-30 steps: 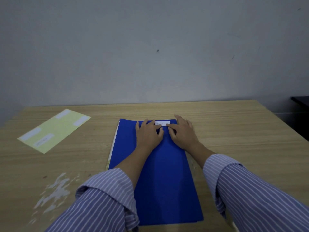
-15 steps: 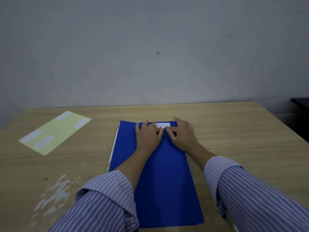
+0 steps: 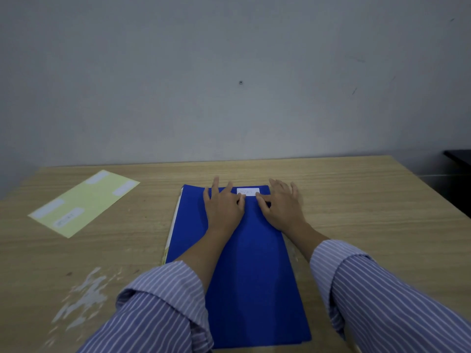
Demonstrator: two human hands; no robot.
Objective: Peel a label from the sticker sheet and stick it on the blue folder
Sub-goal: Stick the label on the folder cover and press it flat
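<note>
Label down, you're smoothing it flat!

The white label (image 3: 248, 192) lies crosswise at the folder's (image 3: 252, 271) far edge, between your hands: left hand (image 3: 223, 207) and right hand (image 3: 279, 206) spread flat, thumb tips pressing its near edge. Thin paper on smooth blue card; the yellow sheet (image 3: 82, 202) lies far left on the wood-grain table (image 3: 369, 212).

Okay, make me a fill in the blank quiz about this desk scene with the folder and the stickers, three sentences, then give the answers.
1. The white label lies near the far edge of the ____ folder.
2. The sticker sheet lies on the table to the ____ of the folder.
3. The left hand and right hand both rest on the ____.

Answers: blue; left; folder
</note>
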